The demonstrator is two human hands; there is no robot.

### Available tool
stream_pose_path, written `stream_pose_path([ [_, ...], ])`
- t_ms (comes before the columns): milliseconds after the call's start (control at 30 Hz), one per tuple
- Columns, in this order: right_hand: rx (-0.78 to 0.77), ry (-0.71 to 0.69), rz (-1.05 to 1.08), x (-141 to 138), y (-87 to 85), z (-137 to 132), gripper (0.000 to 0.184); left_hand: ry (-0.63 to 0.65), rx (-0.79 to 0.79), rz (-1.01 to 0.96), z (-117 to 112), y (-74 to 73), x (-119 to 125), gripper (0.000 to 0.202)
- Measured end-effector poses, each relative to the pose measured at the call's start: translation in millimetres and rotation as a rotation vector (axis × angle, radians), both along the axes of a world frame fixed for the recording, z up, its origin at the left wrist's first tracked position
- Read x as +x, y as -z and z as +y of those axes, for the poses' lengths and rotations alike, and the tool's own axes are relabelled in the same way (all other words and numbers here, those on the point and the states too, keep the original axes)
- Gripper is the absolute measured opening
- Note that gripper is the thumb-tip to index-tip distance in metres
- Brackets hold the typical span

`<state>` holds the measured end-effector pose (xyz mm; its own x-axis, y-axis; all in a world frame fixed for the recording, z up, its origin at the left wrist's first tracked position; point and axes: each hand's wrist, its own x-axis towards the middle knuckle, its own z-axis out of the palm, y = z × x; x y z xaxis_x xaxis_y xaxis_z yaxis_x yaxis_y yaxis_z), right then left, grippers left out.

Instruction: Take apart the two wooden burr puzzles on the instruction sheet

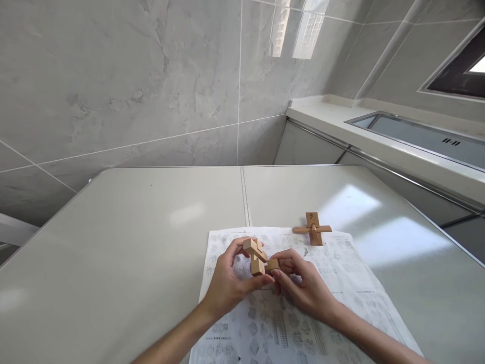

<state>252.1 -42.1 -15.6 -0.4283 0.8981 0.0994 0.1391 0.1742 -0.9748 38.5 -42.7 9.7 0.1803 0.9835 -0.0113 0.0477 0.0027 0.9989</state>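
1. My left hand (231,278) is curved in a C, thumb below and fingers above, grasping a pale tan, notched assembly of wooden blocks (257,264) between the fingertips.
2. My right hand (303,285) is half curled, with thumb and fingers pinching a small, squared, brown wooden block (273,264) against the assembly's right side; I cannot tell whether the two are joined.
3. Both wooden things are held over a large white paper sheet printed with small grey diagrams (364,283), in its upper half.
4. Beyond my right hand, a reddish-brown wooden cross marked with a dark character (313,237) lies across the sheet's far edge.
5. The glossy, pale grey table (132,242) stretches broadly left of the paper; a narrower strip runs along its right. The table's far edge is well apart from my hands, before a grey marbled tile wall (151,86).
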Motion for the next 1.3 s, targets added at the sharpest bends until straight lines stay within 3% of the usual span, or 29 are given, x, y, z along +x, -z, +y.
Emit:
stream_pose_path([
  [300, 0.246, 0.071, -0.281, 6, 5.2, 4, 0.014, -0.040, -0.060, -0.186, 6, 3.1, -3, 0.064],
  [533, 0.289, 0.130, -0.396, 5, 4.6, 7, 0.015, -0.039, -0.065, -0.143, 5, 1.7, -3, 0.066],
  [800, 0.513, 0.208, -0.464, 4, 7.3, 12, 0.007, -0.025, -0.043, -0.109, 5, 3.6, -2, 0.066],
  [1067, 0.496, 0.200, -0.425, 3, 5.9, 12, 0.015, 0.032, -0.012, -0.040, 3, -2.9, 0, 0.067],
  [1167, 0.477, 0.166, -0.340, 5, 3.0, 12, 0.024, 0.081, 0.002, -0.034, 1, -4.4, 0, 0.067],
  [1300, 0.486, 0.116, -0.290, 6, 3.2, 11, 0.023, 0.172, 0.023, -0.013, 0, -5.0, 0, 0.070],
])
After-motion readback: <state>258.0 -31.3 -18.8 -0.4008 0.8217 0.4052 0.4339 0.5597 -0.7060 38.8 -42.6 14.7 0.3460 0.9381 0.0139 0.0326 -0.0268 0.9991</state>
